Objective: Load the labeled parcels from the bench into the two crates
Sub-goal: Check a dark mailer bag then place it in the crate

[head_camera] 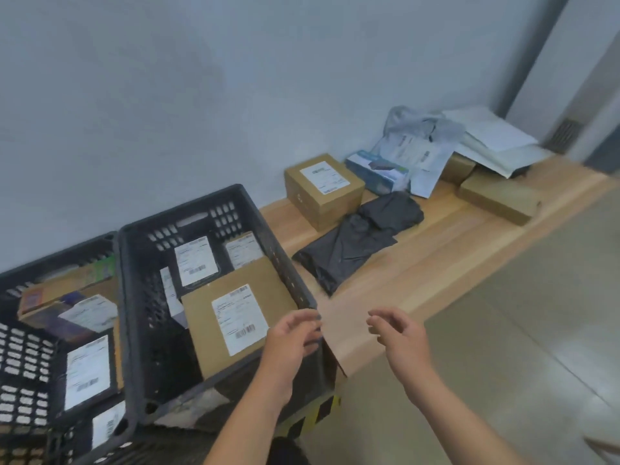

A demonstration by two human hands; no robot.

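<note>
**Risk: right crate filling up, top box tilted**

Nothing is gripped. The left hand (292,337) and right hand (399,333) are empty, fingers loosely curled, held over the near corner of the right crate (214,209).

To be loaded from the bench (436,256):
- labeled box (323,193), with the black bag (355,243) just beside it
- blue box (375,171) and grey mailers (419,135) by the wall
- flat box (496,196) further along

Likely failures:
- The top box (235,313) lies tilted against the crate wall. Anything stacked on it could slide or tip out.
- The bag is limp and slick, so a one-hand pinch may slip. No label is seen on it.
- The mailers are piled loosely, so neighbours may be dragged off.
- The left crate (20,347) looks crowded too.
</note>
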